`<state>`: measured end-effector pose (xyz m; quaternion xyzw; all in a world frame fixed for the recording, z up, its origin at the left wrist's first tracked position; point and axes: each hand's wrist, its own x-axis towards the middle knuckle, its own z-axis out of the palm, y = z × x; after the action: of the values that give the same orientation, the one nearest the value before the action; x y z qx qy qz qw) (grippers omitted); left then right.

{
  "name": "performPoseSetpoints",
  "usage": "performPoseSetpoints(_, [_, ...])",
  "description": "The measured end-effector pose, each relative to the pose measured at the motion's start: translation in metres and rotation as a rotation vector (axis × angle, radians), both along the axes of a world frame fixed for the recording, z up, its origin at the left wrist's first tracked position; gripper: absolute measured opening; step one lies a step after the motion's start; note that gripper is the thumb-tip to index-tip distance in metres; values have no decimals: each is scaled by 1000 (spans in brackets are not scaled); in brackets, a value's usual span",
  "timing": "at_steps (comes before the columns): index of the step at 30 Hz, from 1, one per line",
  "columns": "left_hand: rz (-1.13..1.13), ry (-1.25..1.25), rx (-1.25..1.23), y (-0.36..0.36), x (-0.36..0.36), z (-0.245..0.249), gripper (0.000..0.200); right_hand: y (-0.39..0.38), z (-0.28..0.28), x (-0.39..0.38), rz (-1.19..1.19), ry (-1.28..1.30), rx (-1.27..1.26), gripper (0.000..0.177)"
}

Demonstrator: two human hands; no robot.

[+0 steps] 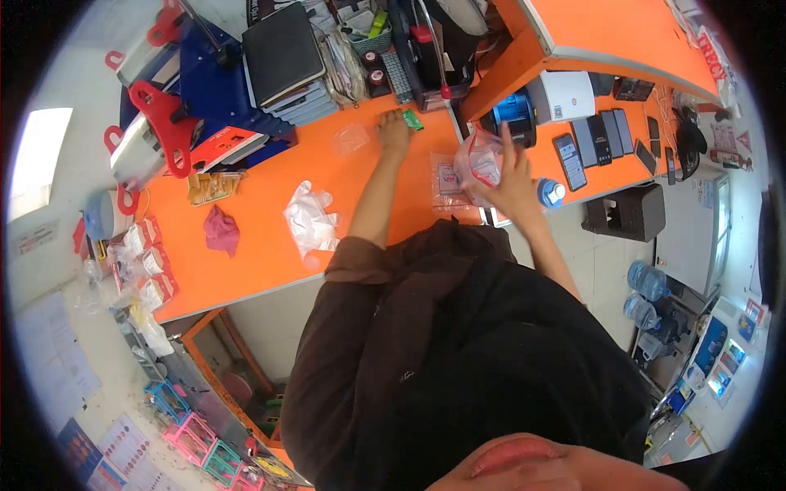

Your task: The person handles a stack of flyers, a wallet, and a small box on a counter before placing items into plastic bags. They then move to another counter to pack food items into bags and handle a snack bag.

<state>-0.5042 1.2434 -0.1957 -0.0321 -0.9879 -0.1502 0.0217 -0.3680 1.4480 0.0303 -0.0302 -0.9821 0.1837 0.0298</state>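
Observation:
My left hand (394, 134) lies on the orange table (270, 270), beside a small green packet (413, 120); what its fingers hold, if anything, is too small to tell. At a clear plastic bag with a red edge (477, 157) is my right hand (516, 184), thumb and fingers spread around the bag's side; whether it grips the bag is unclear. A flat clear bag with red print (448, 182) lies left of that bag. A blue-capped bottle (549, 193) stands right of my right hand. Further left are a crumpled white plastic glove (311, 219) and a pink cloth (221, 230).
Black notebook (283, 56) and papers stack at the back. A blue cylindrical item (512, 110) sits behind the bag. Several phones (570, 162) lie at the right near a white box (562, 96). A brown packet (213, 187) and red-white boxes (157, 262) are at the left.

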Motion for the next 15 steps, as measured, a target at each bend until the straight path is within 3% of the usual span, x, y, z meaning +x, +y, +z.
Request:
performPoseSetpoints(3, [104, -194, -59, 20, 0, 18, 62, -14, -18, -2, -5, -106, 171, 99])
performPoseSetpoints(5, [138, -316, 26, 22, -11, -36, 58, -2, -48, -12, -177, -9, -105, 77])
performPoseSetpoints(6, [162, -442, 108, 19, -14, -56, 55, 9, -59, -17, -164, -105, -77, 62])
performPoseSetpoints(7, [179, -443, 109, 11, -13, -48, 55, 19, -63, -22, -150, -202, -48, 48])
performPoseSetpoints(8, [44, -568, 188, -3, -9, -41, 48, 30, -66, -24, -134, -206, -49, 48])
performPoseSetpoints(9, [-94, -688, 267, -17, -3, -33, 41, 38, -64, -24, -45, -176, -73, 33])
performPoseSetpoints(10, [-82, -684, 268, -32, 4, -30, 41, 37, -57, -26, 41, -142, -98, 20])
performPoseSetpoints(12, [109, -214, -44, -66, 11, -26, 34, 29, -33, -29, 122, -128, -172, 21])
performPoseSetpoints(15, [271, -267, -17, -108, 13, 10, 42, 14, 2, -41, 286, -151, -266, 25])
